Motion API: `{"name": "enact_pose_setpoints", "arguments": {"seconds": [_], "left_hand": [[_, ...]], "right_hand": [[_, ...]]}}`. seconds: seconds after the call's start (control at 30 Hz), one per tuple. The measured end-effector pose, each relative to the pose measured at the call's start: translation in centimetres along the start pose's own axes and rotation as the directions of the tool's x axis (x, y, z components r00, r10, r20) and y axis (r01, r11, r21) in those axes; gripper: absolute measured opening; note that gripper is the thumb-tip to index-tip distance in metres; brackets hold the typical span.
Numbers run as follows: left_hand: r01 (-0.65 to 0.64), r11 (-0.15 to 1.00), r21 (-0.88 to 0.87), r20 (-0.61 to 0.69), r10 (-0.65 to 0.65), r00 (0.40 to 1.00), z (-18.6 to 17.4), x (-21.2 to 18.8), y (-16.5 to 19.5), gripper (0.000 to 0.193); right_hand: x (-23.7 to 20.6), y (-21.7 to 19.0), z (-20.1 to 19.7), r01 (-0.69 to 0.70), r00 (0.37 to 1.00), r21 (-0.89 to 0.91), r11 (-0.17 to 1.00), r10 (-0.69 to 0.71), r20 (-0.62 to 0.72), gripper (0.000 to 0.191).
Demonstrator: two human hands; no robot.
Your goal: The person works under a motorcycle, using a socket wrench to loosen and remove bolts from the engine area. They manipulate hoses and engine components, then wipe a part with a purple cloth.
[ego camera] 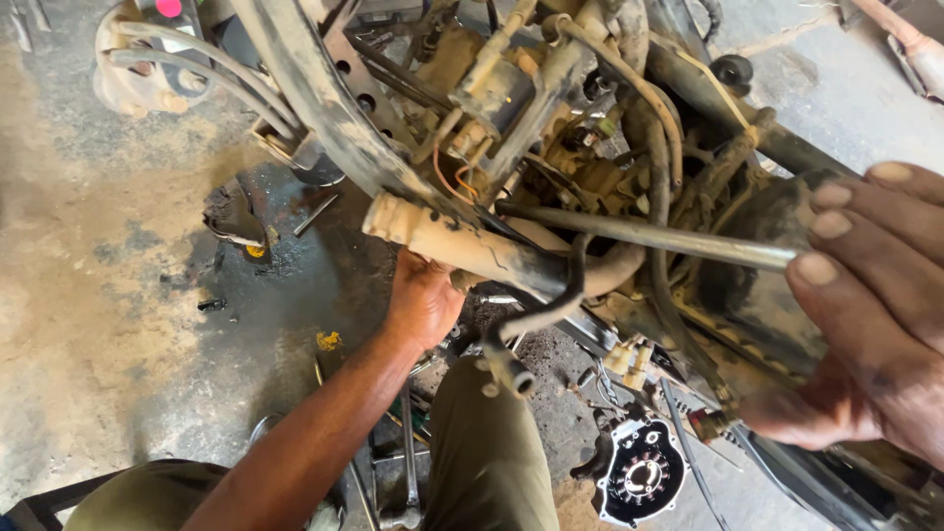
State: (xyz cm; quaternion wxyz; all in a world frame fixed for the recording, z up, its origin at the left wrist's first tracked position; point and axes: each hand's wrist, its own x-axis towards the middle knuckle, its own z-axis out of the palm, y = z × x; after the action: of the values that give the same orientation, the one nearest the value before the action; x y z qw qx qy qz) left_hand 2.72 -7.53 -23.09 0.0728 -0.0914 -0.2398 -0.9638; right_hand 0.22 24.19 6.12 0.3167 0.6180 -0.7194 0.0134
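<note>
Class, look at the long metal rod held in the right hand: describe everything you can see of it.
The rod is a thin, straight, grey metal bar, dull and grimy. It lies almost level, running from the muddy frame tube rightwards into the right hand, whose fingers close round its end. Hoses and cables cross it. Its left end is hidden among the parts.

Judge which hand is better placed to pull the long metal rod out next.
Probably the right hand: its fingers already close around the metal rod end. The left hand is under the mud-caked tube.
</note>
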Motion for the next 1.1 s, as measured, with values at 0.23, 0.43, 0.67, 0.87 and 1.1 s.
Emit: {"name": "enact_pose_setpoints", "arguments": {"seconds": [0.23,0.43,0.67,0.87,1.1], "left_hand": [[-0.026,0.999,-0.033,0.038,0.028,0.999,-0.8,0.4,0.0,0.034],[-0.014,0.985,0.172,-0.021,0.018,1.000,-1.8,1.0,1.0,0.043],[0.020,0.990,0.142,0.046,-0.027,0.999,-1.4,0.4,2.4,0.048],[0.033,0.963,0.268,-0.042,-0.023,0.999,-1.2,1.4,3.0,0.046],[0.058,0.992,0.109,0.036,-0.062,0.997,-1.3,1.2,2.6,0.025]], "right_hand": [[2.8,1.4,-1.5,0.306,0.949,-0.069,0.950,-0.310,-0.063,0.078],[5.6,1.3,-2.6,0.448,0.884,-0.106,0.888,-0.458,-0.095,0.051],[4.0,1.7,-2.6,0.436,0.896,-0.188,0.880,-0.443,0.003,0.030],[4.8,1.3,-2.1,0.438,0.895,-0.158,0.885,-0.446,-0.021,0.025],[3.4,1.7,-1.3,0.336,0.942,-0.055,0.940,-0.336,0.021,0.024]]}}
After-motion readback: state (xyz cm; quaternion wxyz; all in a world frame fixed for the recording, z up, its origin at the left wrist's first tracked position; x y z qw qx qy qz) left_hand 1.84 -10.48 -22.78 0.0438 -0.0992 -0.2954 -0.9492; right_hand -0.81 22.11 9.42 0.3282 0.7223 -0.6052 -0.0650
